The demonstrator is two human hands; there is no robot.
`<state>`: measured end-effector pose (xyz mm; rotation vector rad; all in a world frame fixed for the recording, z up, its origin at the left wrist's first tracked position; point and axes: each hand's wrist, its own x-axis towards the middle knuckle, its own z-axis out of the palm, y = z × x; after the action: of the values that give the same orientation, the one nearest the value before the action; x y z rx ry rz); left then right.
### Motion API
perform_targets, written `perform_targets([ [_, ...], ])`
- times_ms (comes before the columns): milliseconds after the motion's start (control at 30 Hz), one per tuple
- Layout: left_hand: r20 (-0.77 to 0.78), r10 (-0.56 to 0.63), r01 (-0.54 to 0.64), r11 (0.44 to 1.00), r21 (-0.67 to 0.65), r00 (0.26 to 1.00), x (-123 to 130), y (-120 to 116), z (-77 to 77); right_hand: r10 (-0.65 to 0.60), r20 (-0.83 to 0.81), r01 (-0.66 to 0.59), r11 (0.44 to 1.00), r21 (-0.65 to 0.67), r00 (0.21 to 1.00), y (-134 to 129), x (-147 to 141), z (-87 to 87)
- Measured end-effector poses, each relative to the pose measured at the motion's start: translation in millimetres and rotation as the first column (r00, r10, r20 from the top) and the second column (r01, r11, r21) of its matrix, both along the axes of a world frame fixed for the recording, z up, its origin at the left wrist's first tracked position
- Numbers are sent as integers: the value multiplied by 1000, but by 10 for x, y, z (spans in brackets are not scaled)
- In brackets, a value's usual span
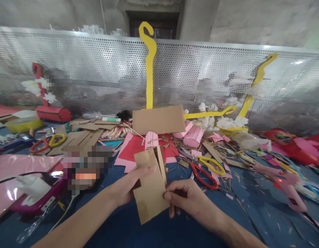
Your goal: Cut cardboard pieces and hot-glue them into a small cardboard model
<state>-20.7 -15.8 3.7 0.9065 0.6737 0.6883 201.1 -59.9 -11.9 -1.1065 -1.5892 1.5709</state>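
Over the near middle of the blue table I hold a folded piece of brown cardboard (151, 196), tilted, with a narrow gap along its upper right side. My left hand (130, 181) grips it from the left, thumb across its face and fingers behind it. At its lower right edge, my right hand (184, 198) pinches the cardboard between thumb and fingers. Beyond it lie red and pink sheets (128, 148) and a small pink paper piece (151, 139). A larger brown cardboard piece (158, 119) stands behind these, with a tall yellow hook shape (149, 69) rising at its back.
Scissors (206, 170) with red and yellow handles lie to the right, among scraps. Farther right rests a pink glue gun (283, 186). A purple power strip (38, 196) with a white plug sits at left, near other scissors (48, 143). A perforated metal panel (97, 69) stands behind.
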Motion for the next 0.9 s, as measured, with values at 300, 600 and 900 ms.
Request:
perform_targets([
  [300,19,-16,16,1000,26,1000,16,15,-77,-12,-58,12,1000,-5,998,9,-5,-43],
  [600,17,-21,21,1000,-10,1000,5,8,-75,-7,-57,6,1000,-21,998,-4,-3,-55],
  [900,46,-39,39,999,-9,998,19,-15,-59,28,-43,-29,999,-14,999,-11,-17,-11],
])
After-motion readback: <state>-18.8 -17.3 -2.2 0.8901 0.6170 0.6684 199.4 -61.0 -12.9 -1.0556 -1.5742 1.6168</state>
